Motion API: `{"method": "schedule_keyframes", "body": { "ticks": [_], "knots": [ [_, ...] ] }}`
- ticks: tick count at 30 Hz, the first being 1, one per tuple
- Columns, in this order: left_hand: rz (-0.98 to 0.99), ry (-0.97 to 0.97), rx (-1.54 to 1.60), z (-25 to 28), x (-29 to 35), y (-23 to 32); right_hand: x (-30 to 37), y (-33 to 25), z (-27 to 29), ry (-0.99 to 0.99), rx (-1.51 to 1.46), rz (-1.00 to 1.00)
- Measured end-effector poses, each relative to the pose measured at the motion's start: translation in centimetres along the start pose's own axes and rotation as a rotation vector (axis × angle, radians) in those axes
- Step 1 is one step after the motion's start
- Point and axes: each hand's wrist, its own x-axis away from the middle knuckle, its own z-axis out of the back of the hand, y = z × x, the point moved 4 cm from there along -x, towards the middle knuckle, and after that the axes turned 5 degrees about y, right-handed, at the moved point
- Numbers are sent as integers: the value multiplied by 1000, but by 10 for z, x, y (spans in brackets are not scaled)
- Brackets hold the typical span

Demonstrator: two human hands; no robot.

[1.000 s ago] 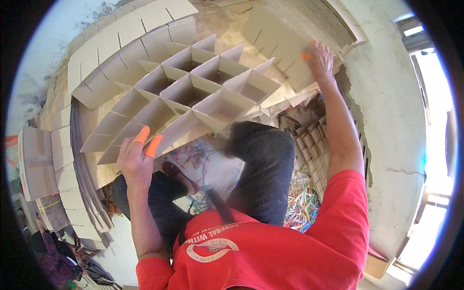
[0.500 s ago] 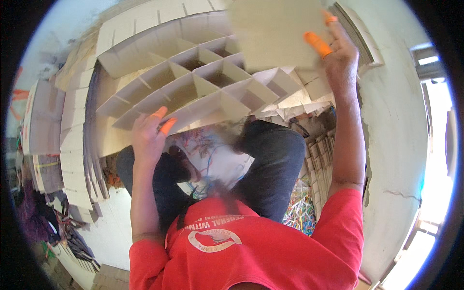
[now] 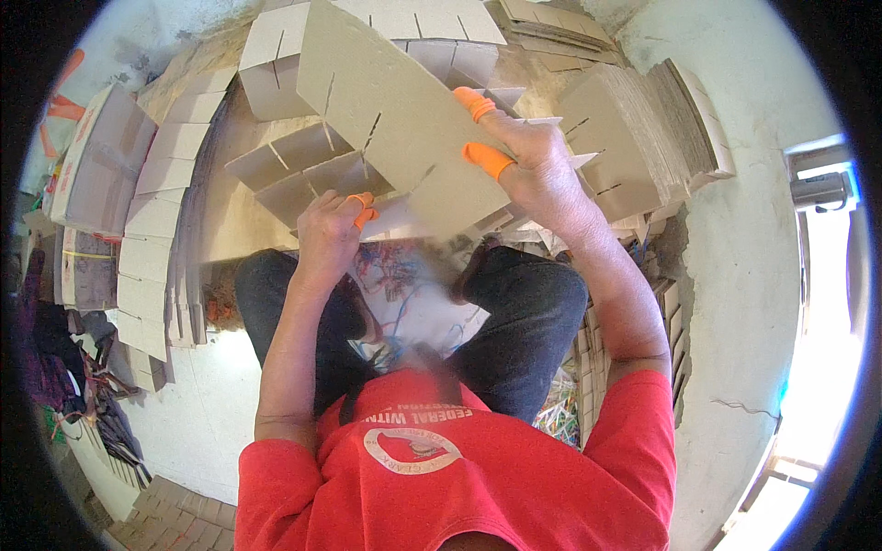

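My right hand [image 3: 537,174], with orange finger covers on its thumb and a finger, grips a large grey slotted cardboard sheet [image 3: 395,119] by its right edge. The sheet slants over standing cardboard dividers [image 3: 303,165], which are set crosswise into one another, and hides much of them. At their near side is my left hand [image 3: 333,230], closed, its orange-covered fingertips pinching the edge of a cardboard divider. How far the pinched piece runs behind the sheet is hidden.
Slotted cardboard strips stand in a stack [image 3: 156,211] at the left, beside a carton [image 3: 101,165]. On the right leans a thick stack of sheets [image 3: 634,129] near the wall [image 3: 735,275]. More slotted pieces [image 3: 432,18] lie at the back. Coloured straps [image 3: 395,266] litter the floor between my legs.
My right hand has brought the sheet left and nearer, tilting it over the dividers. My left hand has shifted right along the near edge, and its fingers have closed.
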Motion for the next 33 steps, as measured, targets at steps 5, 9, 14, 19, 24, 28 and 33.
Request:
{"method": "schedule_keyframes", "body": {
  "ticks": [5, 9, 14, 19, 24, 28, 33],
  "knots": [
    [-6, 19, 21, 2, -2, 3, -2, 5, -25, -133, -7, 46],
    [7, 6, -15, 0, -4, 0, -4, 10, -45, -216, -18, 290],
    [76, -7, -24, -9, -4, -11, 9, 36, -73, -342, 356, 82],
    [96, -37, -16, -5, -4, -5, 16, 16, -73, -380, 483, 160],
    [-2, -39, -45, -4, -6, 5, 44, 21, -110, -493, 456, 86],
    [13, -55, -11, -8, -7, 3, 45, 38, -95, -450, 390, 54],
    [-10, -41, -12, 2, -14, 10, 44, 120, 27, 296, 815, 148]
  ]
}}
